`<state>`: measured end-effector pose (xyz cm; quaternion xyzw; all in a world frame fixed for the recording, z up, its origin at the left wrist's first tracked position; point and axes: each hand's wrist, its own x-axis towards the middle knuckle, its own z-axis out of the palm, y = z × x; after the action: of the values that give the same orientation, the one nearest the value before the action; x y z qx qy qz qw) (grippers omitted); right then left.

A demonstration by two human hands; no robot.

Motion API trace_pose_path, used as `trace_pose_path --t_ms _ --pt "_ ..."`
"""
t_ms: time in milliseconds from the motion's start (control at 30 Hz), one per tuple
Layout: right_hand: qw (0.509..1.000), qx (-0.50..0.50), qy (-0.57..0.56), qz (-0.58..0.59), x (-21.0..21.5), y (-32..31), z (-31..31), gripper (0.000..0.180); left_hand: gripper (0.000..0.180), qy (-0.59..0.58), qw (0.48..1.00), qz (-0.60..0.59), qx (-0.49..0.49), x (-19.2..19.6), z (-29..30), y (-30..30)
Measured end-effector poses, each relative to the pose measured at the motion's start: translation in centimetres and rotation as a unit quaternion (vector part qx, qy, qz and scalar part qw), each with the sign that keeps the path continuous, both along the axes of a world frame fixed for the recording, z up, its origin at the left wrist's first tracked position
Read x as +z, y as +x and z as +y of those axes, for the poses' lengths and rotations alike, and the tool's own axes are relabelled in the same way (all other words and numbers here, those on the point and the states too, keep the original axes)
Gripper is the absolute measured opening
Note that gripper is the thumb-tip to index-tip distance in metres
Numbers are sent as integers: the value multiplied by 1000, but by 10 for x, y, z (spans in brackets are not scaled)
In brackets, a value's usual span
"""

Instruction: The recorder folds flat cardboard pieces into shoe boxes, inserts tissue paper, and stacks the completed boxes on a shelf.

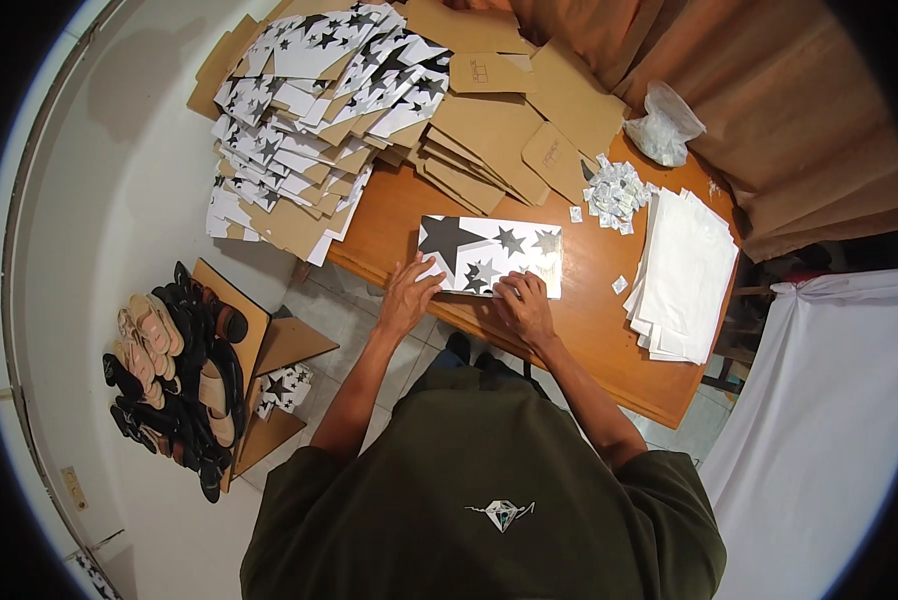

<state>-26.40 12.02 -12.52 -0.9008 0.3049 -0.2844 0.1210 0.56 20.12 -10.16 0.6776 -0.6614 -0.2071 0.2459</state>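
- Head view, hands: both hands rest flat on a white box printed with black stars (489,255), which lies on the wooden tabletop (589,320) right at its near edge.
- Left hand (409,295) presses the box's near left corner; its fingers are spread open and lie on the card, gripping nothing.
- Right hand (522,303) sits on the near edge, a little right of the middle; its fingers look loosely curled over the rim, though the view is too small to tell whether they pinch a flap or only press.
- Doing it well, in my judgement: keep the palms even along the near edge so the card stays square, and hold the left corner down while the right fingers work the fold.
- Beyond the fingers, further up the tabletop, lie stacks of flat brown card blanks (499,130) and, left of them, a spilling heap of flat star-printed blanks (309,110).
- Right of the right fingers: a pile of white sheets (684,280), small crumpled packets (614,190) and a clear bag (664,125).
- Room: pale tiled floor (99,200); well left of the left fingers, sandals and shoes (169,370) are heaped on brown card; brown curtain (769,100) behind, white cloth (819,420) at right.
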Motion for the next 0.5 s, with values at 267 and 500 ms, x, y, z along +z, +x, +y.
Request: trace_pose_path --t_ms 267,500 --pt "1000 -24 11 8 20 12 1 32 32 -7 993 -96 -64 23 -6 2" --pt "1000 -17 -1 9 12 37 -3 33 47 -49 988 -64 -136 -13 -8 1"
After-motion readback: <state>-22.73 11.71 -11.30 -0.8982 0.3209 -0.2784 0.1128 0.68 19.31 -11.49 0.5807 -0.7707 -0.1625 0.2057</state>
